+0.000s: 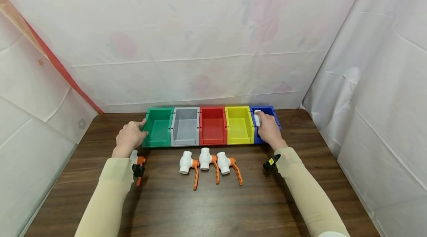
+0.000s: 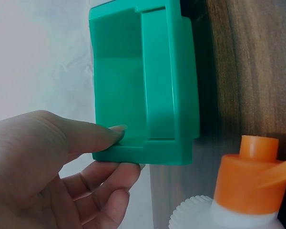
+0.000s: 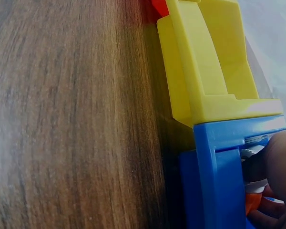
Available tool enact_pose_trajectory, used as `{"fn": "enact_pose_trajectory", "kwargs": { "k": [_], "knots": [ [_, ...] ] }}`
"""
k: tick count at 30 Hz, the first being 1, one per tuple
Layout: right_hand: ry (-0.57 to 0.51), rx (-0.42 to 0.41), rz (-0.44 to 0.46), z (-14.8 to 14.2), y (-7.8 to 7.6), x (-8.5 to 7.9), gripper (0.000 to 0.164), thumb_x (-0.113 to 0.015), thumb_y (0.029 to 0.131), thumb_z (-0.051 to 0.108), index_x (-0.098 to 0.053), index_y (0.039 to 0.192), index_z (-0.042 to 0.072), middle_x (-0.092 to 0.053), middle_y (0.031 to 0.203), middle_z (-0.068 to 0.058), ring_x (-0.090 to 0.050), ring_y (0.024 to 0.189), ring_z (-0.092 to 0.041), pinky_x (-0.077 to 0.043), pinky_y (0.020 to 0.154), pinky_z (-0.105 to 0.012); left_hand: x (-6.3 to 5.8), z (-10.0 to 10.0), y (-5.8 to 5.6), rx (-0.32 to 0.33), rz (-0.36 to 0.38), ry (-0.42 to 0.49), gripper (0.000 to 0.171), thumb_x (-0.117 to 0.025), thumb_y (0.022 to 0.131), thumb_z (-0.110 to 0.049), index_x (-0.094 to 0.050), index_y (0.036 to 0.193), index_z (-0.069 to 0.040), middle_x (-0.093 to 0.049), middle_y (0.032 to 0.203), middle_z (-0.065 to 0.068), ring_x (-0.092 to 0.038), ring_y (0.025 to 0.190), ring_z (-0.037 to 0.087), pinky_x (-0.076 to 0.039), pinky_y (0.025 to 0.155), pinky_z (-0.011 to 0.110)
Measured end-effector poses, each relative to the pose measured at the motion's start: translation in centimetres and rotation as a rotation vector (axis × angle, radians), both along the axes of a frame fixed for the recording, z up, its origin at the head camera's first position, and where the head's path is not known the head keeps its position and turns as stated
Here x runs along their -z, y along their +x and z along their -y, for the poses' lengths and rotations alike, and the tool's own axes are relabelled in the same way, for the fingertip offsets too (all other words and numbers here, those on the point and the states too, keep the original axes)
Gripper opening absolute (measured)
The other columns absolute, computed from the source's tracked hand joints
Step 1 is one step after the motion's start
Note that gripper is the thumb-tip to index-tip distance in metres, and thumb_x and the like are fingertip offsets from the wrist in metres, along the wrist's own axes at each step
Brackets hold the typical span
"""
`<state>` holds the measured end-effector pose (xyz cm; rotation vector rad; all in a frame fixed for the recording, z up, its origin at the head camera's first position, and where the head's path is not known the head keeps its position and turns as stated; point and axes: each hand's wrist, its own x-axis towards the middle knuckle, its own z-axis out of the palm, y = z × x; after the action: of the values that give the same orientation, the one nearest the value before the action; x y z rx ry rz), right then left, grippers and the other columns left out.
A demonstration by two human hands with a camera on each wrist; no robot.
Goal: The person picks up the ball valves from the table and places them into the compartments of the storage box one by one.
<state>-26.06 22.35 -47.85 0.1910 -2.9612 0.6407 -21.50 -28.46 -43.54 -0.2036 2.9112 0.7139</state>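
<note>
My left hand [image 1: 130, 137] pinches the left side wall of the green bin [image 1: 158, 127]; in the left wrist view the thumb lies inside the wall and the fingers outside. At the other end of the row, my right hand [image 1: 269, 130] reaches into the blue bin [image 1: 277, 120] and holds a white ball valve [image 1: 257, 118]. Part of that valve's orange handle [image 3: 253, 201] shows below the fingers in the right wrist view; the hand hides the rest. Another valve [image 2: 250, 186], white with an orange handle, lies on the table under my left wrist.
Between the two end bins stand a grey bin [image 1: 186, 142], a red bin [image 1: 213, 127] and a yellow bin [image 1: 238, 127], joined in one row. Three more ball valves [image 1: 205, 159] with orange handles lie in front on the wooden table [image 1: 213, 211]. White curtains [image 1: 213, 44] surround the table.
</note>
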Motion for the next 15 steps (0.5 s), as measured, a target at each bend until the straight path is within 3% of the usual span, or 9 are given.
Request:
{"fn": "enact_pose_trajectory", "kwargs": {
  "k": [2, 9, 15],
  "knots": [
    [0.009, -0.004, 0.005, -0.02, -0.13, 0.06, 0.060, -0.066, 0.089, -0.002, -0.046, 0.144, 0.010, -0.052, 0.137, -0.024, -0.044, 0.126, -0.044, -0.040, 0.101, -0.057, 0.04, 0.05, -0.01, 0.000, -0.003, -0.001, 0.063, -0.061, 0.099, -0.022, -0.034, 0.154, -0.012, -0.061, 0.093, 0.025, -0.042, 0.053, 0.027, -0.037, 0.048, 0.035],
    [0.039, -0.018, 0.035, -0.01, -0.52, -0.08, 0.060, -0.068, 0.088, 0.000, -0.047, 0.144, 0.009, -0.054, 0.134, -0.025, -0.046, 0.122, -0.043, -0.039, 0.102, -0.057, 0.04, -0.05, 0.04, -0.001, -0.014, -0.006, 0.062, -0.061, 0.099, -0.022, -0.035, 0.154, -0.012, -0.060, 0.114, 0.033, -0.041, 0.053, 0.027, -0.037, 0.048, 0.035],
    [0.056, -0.022, 0.062, -0.07, -0.79, 0.11, 0.060, -0.068, 0.089, 0.002, -0.047, 0.145, 0.010, -0.055, 0.134, -0.025, -0.047, 0.121, -0.042, -0.039, 0.103, -0.056, -0.07, -0.09, 0.19, 0.006, -0.013, -0.012, 0.062, -0.061, 0.099, -0.022, -0.035, 0.154, -0.012, -0.061, 0.106, 0.030, -0.040, 0.053, 0.027, -0.036, 0.048, 0.036]
  ]
}}
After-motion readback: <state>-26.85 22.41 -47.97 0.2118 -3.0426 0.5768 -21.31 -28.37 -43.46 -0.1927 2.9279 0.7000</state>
